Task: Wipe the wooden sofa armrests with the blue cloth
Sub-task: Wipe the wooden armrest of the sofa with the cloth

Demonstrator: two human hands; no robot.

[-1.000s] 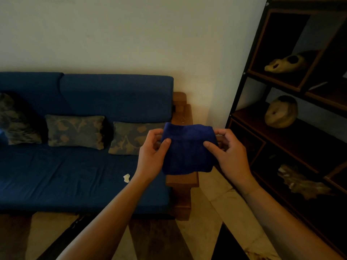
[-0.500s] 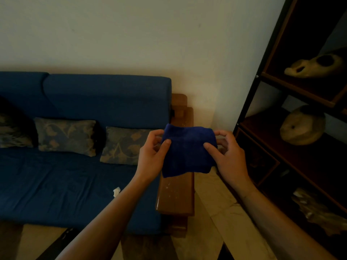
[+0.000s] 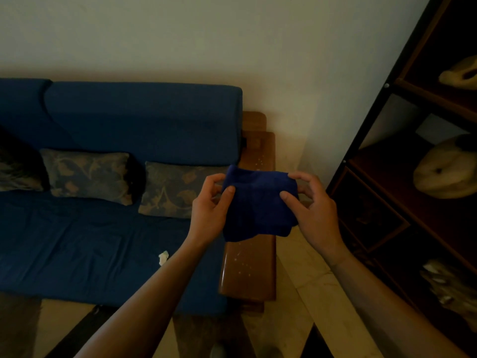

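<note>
A folded blue cloth (image 3: 256, 205) is held up in the air between both hands, over the middle of the wooden armrest (image 3: 249, 270). My left hand (image 3: 210, 210) pinches its left edge with thumb and fingers. My right hand (image 3: 313, 210) pinches its right edge the same way. The armrest is a long brown plank at the right end of the blue sofa (image 3: 103, 228); pale specks dot its glossy top. The cloth hides the armrest's middle stretch.
Two patterned cushions (image 3: 87, 175) lean on the sofa back and a small white scrap (image 3: 163, 256) lies on the seat. A dark wooden shelf unit (image 3: 413, 177) with pale ornaments stands close on the right. Tiled floor runs between shelf and armrest.
The view has moved closer and higher over the armrest, so more of its top shows. Both hands keep the same pinch on the cloth.
</note>
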